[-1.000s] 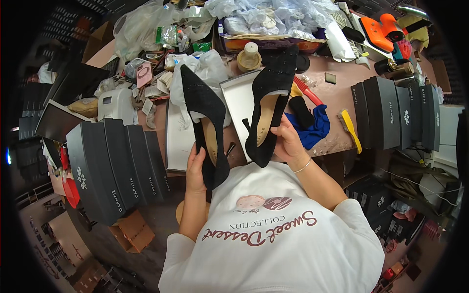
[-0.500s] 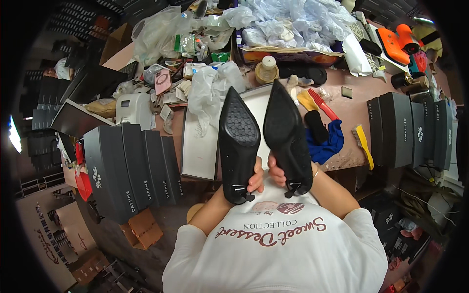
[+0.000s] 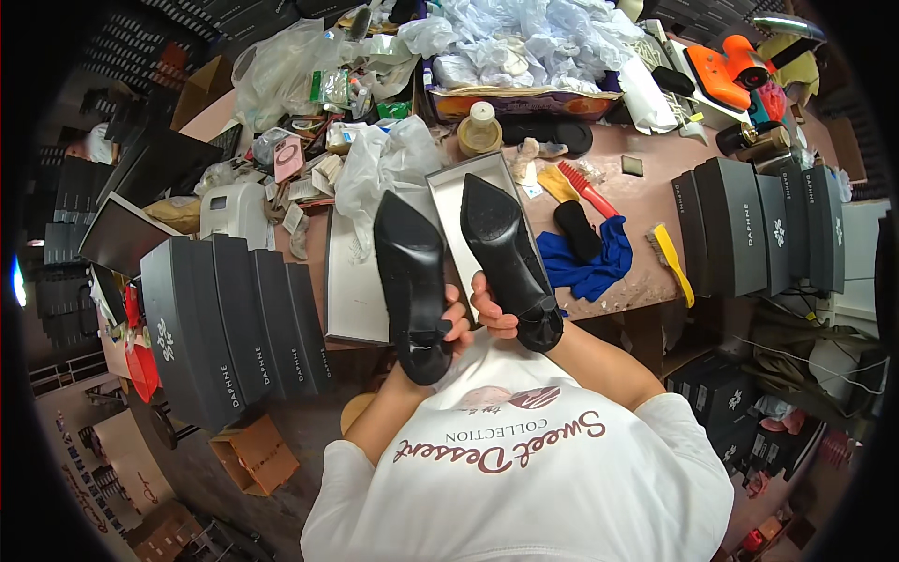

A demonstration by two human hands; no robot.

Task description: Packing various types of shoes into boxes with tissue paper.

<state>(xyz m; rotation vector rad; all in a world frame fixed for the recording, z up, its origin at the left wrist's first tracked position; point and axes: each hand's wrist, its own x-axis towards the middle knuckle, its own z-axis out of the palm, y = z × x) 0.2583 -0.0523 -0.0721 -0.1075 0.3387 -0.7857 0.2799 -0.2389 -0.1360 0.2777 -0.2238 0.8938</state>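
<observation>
Two black pointed heeled shoes are held up side by side over the table's near edge, soles toward me and toes pointing away. My left hand (image 3: 456, 320) grips the left shoe (image 3: 409, 276) near its heel, fingers curled round the inner side. Around the heel part of the right shoe (image 3: 506, 253) is my right hand (image 3: 491, 309), its fingers closed on the inner side. Both palms are hidden behind the shoes. Beyond them, an open shallow box (image 3: 448, 192) and a pale-lined grey tray or lid (image 3: 348, 314) lie on the table.
Dark shoe boxes stand in rows at left (image 3: 192, 328) and right (image 3: 735, 225). A blue cloth (image 3: 592, 267), a yellow-handled brush (image 3: 670, 262) and a red brush (image 3: 588, 192) lie right of the shoes. Behind are a jar (image 3: 479, 131) and a carton of crumpled white paper (image 3: 524, 103).
Both shoes have tilted, so their soles show at a different angle, with the toes lower. In the picture, hands and shoes sit further left; the whole view has shifted left as well.
</observation>
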